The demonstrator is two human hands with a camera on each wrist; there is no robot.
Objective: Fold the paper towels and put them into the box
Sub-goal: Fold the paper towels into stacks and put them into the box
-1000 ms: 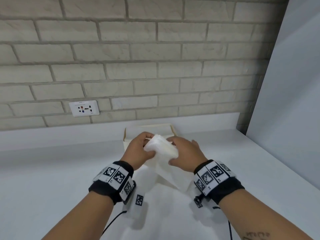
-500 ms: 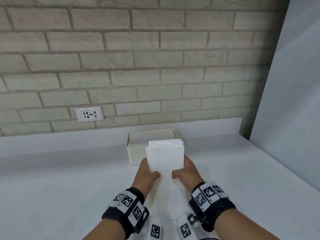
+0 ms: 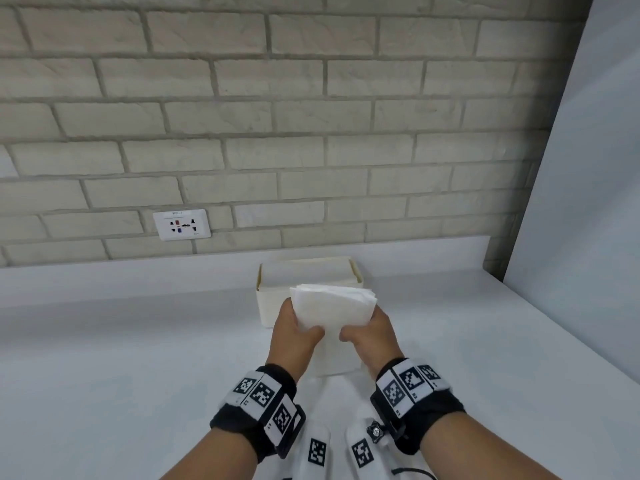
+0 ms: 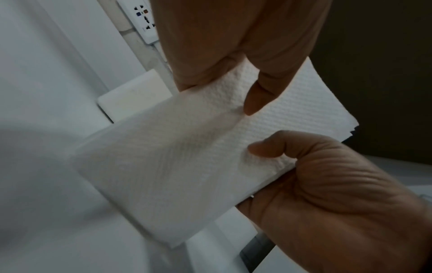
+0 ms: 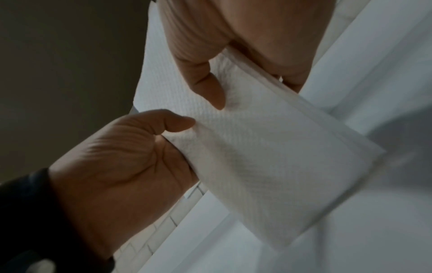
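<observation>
Pinching the near edge of the folded paper towels from its side, the left hand has thumb on top and fingers curled beneath, and the right hand grips the other side likewise. Half a second ago the stack stood squarer; now it tips toward the box on the worktop, so folding looks finished and placing remains.

Towels white, fine embossed weave. Box cream-white. Counter plain white. Far wall — beige brick, darker grout. Socket white, red and blue marks. Wristbands black — white tags with black square codes.
</observation>
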